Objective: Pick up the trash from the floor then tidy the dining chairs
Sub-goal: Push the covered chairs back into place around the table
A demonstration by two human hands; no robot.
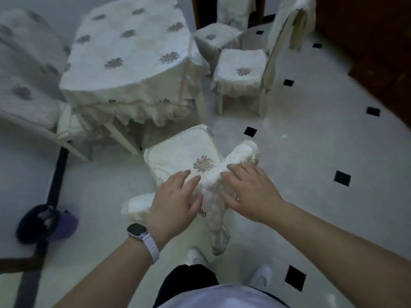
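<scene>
Left hand [175, 196] and right hand [251, 192] lie flat, fingers nearly straight, gripping nothing, on the covered backrest of the dining chair [178, 152], likely to push it toward the near corner of the worktop [129, 54]

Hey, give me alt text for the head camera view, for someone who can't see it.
Seen from above, a person's left hand and right hand rest on the backrest of a cloth-covered dining chair facing a table draped in white flowered cloth. Another covered chair stands at right; a dark, blurred object lies on the floor at left.
</scene>
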